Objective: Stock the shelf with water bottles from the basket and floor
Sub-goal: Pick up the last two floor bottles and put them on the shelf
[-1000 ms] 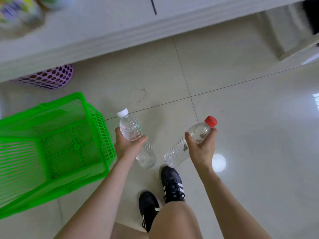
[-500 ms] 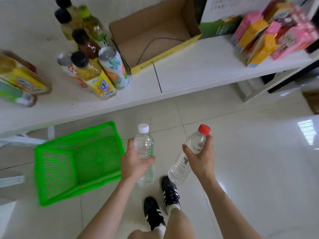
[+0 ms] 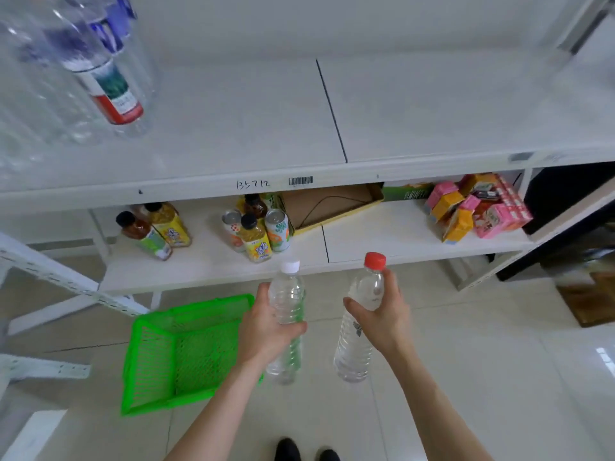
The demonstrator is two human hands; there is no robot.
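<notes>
My left hand [image 3: 266, 331] grips a clear water bottle with a white cap [image 3: 288, 294] around its middle, held upright. My right hand [image 3: 382, 319] grips a second clear water bottle with a red cap [image 3: 352, 351] near its neck, tilted slightly. Both bottles hang in front of the lower shelf's edge, above the floor. The green plastic basket [image 3: 149, 364] stands on the floor to the left of my left hand and looks empty. The white upper shelf [image 3: 259, 114] is broad and bare in its middle, with several clear water bottles [image 3: 83, 71] at its left end.
The lower shelf [image 3: 382, 237] carries juice bottles and cans [image 3: 256, 227], an open cardboard tray [image 3: 329, 204] and pink and orange cartons [image 3: 476, 207]. A white slotted shelf strut [image 3: 66, 284] slants at the left. My black shoes [image 3: 306, 450] show on the tiled floor.
I have stood up: the view rose from the floor to both shelves. Both hands lifted their bottles upward and turned them more upright. The basket now sits lower in view.
</notes>
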